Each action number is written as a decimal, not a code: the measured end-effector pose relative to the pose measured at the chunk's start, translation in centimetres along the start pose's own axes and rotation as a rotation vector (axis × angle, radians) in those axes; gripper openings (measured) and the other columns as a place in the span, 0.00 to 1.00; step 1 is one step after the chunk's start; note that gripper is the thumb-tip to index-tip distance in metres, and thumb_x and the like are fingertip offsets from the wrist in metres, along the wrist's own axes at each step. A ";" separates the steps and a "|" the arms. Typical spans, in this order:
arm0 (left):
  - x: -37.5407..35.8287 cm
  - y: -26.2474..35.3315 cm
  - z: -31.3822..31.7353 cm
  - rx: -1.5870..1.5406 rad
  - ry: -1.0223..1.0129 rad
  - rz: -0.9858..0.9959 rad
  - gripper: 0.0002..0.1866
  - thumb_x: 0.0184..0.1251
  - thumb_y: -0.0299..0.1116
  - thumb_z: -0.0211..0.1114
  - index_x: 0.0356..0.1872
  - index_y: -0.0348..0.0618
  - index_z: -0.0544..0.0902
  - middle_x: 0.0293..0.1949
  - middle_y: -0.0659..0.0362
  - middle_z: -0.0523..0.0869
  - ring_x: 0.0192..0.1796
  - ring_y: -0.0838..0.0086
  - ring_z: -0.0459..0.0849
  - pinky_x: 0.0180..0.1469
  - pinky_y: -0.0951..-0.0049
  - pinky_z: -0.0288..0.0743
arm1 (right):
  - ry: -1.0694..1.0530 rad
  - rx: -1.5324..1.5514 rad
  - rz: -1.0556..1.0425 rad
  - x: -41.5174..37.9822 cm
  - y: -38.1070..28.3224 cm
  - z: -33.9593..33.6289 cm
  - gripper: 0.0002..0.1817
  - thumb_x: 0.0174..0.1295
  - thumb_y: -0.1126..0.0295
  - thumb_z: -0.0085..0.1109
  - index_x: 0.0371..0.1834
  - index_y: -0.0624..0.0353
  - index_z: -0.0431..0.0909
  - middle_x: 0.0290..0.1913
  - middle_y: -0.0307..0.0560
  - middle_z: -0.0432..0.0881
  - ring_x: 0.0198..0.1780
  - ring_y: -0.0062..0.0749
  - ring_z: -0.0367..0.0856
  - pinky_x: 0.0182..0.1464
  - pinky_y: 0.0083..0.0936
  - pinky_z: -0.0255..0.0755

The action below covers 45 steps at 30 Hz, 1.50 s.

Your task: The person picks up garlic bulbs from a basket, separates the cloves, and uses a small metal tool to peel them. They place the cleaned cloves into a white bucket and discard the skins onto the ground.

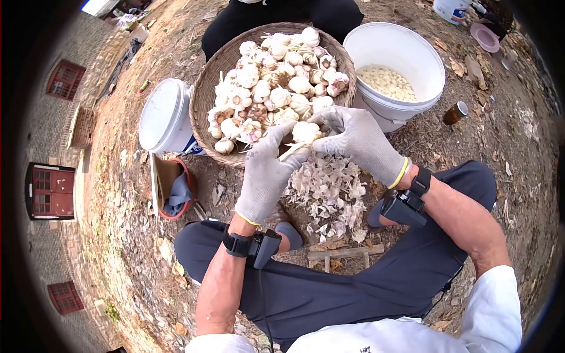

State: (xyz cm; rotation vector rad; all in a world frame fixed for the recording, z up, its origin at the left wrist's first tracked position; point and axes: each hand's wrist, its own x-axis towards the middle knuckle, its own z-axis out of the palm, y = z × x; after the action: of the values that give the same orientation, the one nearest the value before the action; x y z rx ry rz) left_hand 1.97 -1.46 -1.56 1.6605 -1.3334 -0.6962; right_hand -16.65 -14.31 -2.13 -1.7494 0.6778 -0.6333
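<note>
Both my hands wear pale grey gloves with yellow cuffs. My left hand (266, 169) pinches the stem side of a white garlic bulb (306, 132), thumb and fingers closed. On the bulb's other side, my right hand (360, 142) grips it with bent fingers, which partly hide it. The bulb is held over the near rim of a round wicker basket (202, 97), heaped with garlic bulbs (262, 91), many with stalks. Below my hands, a pile of papery garlic skins (332, 197) lies on the ground between my feet.
A white bucket (426, 67) holding peeled cloves (387, 82) stands right of the basket; a lidded bucket (162, 117) stands left. A reddish tub (187, 200) with dark cloth, a brown jar (455, 113) and a small wooden frame (346, 253) are nearby. Another person's dark-clothed legs (282, 15) are behind the basket.
</note>
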 end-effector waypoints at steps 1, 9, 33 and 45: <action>-0.1 0.0 -0.1 -0.016 -0.011 -0.033 0.30 0.69 0.37 0.80 0.68 0.32 0.82 0.57 0.46 0.92 0.59 0.62 0.91 0.64 0.63 0.82 | 0.001 -0.076 -0.055 -0.1 0.0 0.2 0.19 0.63 0.66 0.78 0.47 0.71 0.85 0.38 0.43 0.91 0.37 0.21 0.86 0.40 0.25 0.82; -0.4 2.6 -0.5 0.103 -0.071 0.048 0.27 0.69 0.32 0.79 0.67 0.36 0.82 0.53 0.49 0.92 0.58 0.65 0.91 0.62 0.64 0.83 | -0.047 0.229 0.170 -0.5 -0.8 0.1 0.17 0.70 0.64 0.76 0.42 0.70 0.84 0.34 0.42 0.88 0.32 0.16 0.85 0.33 0.20 0.81; -0.5 1.1 0.7 0.039 -0.109 -0.052 0.25 0.70 0.42 0.80 0.57 0.36 0.82 0.43 0.52 0.88 0.47 0.71 0.88 0.54 0.65 0.82 | 0.146 0.250 0.201 -1.0 0.1 2.8 0.11 0.75 0.69 0.68 0.40 0.68 0.87 0.32 0.36 0.86 0.31 0.14 0.78 0.32 0.21 0.72; 0.0 1.8 -0.6 -0.541 -0.201 -0.290 0.25 0.70 0.33 0.75 0.64 0.33 0.80 0.53 0.55 0.88 0.52 0.75 0.89 0.51 0.73 0.87 | -0.043 0.616 0.405 -0.9 0.0 0.4 0.12 0.81 0.62 0.64 0.48 0.61 0.83 0.27 0.40 0.87 0.17 0.13 0.72 0.19 0.13 0.59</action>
State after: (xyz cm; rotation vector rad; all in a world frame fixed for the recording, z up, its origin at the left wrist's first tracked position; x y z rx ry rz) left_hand 1.60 -1.35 0.31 1.3689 -0.9242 -1.2968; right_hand -16.95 -13.41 -2.32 -1.0167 0.6906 -0.4550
